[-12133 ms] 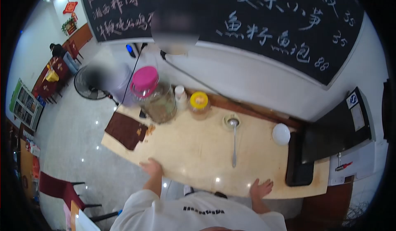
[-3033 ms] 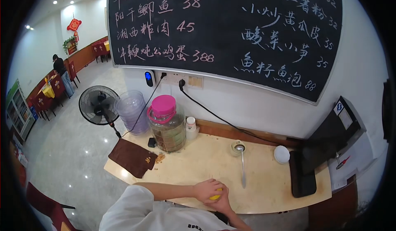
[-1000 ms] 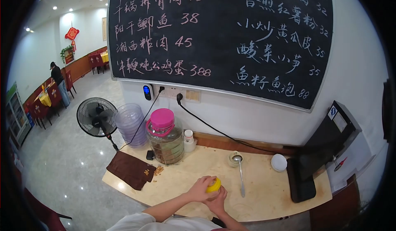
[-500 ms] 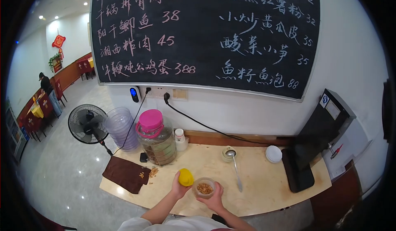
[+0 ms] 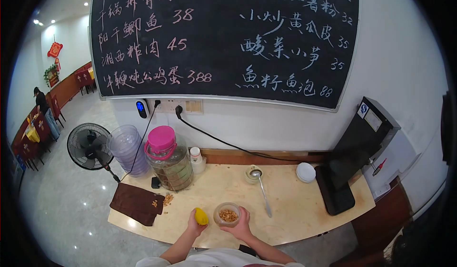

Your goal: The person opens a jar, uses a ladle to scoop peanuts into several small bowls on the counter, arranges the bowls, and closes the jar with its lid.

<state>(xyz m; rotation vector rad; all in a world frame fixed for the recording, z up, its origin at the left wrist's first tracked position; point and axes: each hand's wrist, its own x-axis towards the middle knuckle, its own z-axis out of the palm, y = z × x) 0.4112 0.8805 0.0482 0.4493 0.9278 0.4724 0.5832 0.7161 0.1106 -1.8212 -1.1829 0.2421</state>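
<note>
Pale counter (image 5: 295,205) on my feed, and the yellow lid (image 5: 202,217) is now off: left hand (image 5: 193,224) grips it, right hand (image 5: 242,225) has the jar (image 5: 218,220) near the front edge, brown bits (image 5: 228,216) exposed.

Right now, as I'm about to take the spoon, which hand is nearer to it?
Right: the right hand, on the jar, is left of the spoon; the left hand, holding the yellow lid, is farther left.

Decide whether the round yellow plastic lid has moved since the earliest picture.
Yes: the lid has moved from near the white wall toward the front edge of the pale wooden table.
</note>
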